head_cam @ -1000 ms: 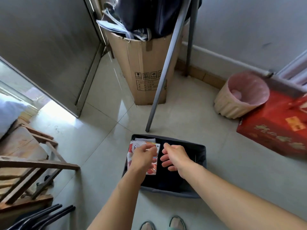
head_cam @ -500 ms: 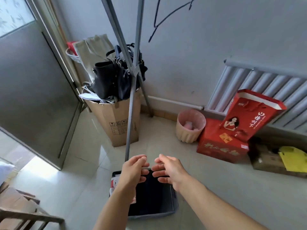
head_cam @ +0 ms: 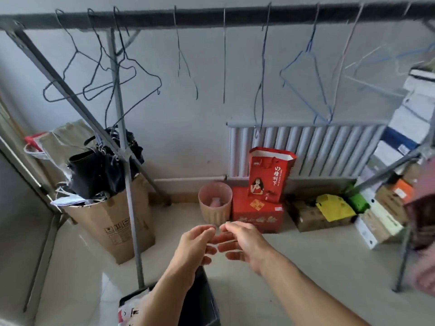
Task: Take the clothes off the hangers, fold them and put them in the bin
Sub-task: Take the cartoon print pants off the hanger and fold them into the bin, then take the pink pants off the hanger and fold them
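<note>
Now, in the head view, my left hand and my right hand hover side by side at the middle of the picture, fingertips almost meeting; each grip is loose, fingers lightly curled, with nothing in either. The rail runs across at 12 o'clock, its long axis left to right, and every wire hanger I can make out on it hangs bare. The one garment I can find is a blurred pink and dark cloth at 3 o'clock, at the picture's edge by the rack's right leg; I cannot tell whether it is on a hanger. It lies well apart from both hands, my right being the nearer, so I judge the coming reach goes rightward.

The bin sits on the floor at 6 o'clock under my left forearm, holding a folded white and red printed garment at its left side.
</note>
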`<state>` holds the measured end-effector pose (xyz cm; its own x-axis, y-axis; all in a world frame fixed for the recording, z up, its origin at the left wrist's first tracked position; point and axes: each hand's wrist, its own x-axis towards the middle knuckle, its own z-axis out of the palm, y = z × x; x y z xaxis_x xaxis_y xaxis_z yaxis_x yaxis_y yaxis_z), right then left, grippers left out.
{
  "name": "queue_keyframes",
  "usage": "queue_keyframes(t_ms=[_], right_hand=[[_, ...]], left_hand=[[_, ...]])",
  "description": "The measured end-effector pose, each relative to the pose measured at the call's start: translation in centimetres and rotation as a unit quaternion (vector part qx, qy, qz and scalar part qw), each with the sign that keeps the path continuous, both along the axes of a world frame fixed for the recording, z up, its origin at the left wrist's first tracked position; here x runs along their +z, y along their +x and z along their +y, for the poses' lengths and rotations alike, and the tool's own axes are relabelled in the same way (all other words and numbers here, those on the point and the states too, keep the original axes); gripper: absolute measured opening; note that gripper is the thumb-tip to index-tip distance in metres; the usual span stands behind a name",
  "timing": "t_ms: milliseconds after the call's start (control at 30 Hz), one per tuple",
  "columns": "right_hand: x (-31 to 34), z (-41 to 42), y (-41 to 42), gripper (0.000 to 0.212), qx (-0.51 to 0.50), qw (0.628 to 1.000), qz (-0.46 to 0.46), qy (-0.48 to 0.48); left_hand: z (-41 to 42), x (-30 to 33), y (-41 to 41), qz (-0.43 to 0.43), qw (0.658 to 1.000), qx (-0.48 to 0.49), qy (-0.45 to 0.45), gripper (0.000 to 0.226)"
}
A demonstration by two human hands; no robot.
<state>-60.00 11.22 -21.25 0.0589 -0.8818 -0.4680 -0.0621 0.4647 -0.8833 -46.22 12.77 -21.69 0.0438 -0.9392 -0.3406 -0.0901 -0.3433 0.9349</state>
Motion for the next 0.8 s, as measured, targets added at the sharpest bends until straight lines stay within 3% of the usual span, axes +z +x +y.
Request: queue_keyframes(t_ms=[433,800], right_hand=[[5.4,2.4,-32.8,0.022,-0.120,0.987,0.078,-0.076],[9.4,1.6,-53.2,0.018,-0.181,0.978,0.059,-0.086]], left_hand=[[-2.2,3.8,-32.0,-0.008,0.974,-0.222,-0.045,0.015],[-2.9,9.4,-53.0,0.042,0.962,-0.265,-0.049,0.012]])
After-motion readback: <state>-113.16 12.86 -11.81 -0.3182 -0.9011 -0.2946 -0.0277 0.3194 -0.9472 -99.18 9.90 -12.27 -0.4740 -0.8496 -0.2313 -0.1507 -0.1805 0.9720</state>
